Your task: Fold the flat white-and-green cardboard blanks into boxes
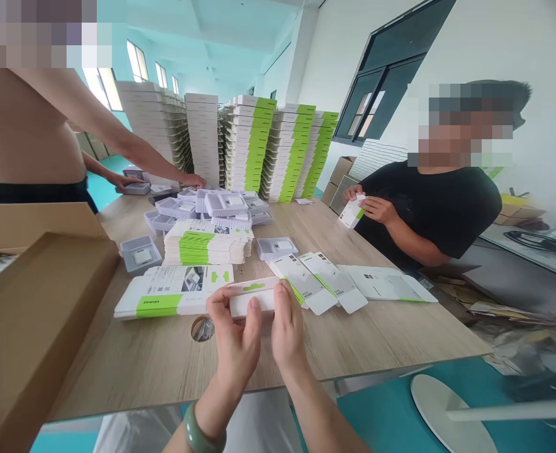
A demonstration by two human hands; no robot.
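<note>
A small white carton [245, 303] with a green hanging-hole tab is held end-on above the near edge of the table. My left hand [235, 327] grips its left side, the thumb pressed on the white face. On the other side my right hand [288, 321] has its fingers closed on the carton's right end. Just beyond lie a stack of flat white-and-green cartons [159, 306] on the left and several flat cartons [306, 283] fanned out on the right. A pale plastic tray [276, 247] with a white piece in it sits behind them.
An open cardboard box [65, 283] stands at the left. More flat cartons [195, 248] and heaped plastic trays [225, 204] lie mid-table, with tall box stacks [252, 145] behind. A co-worker's hands [376, 207] hold a carton at right; another person's arm [131, 145] reaches in from the left.
</note>
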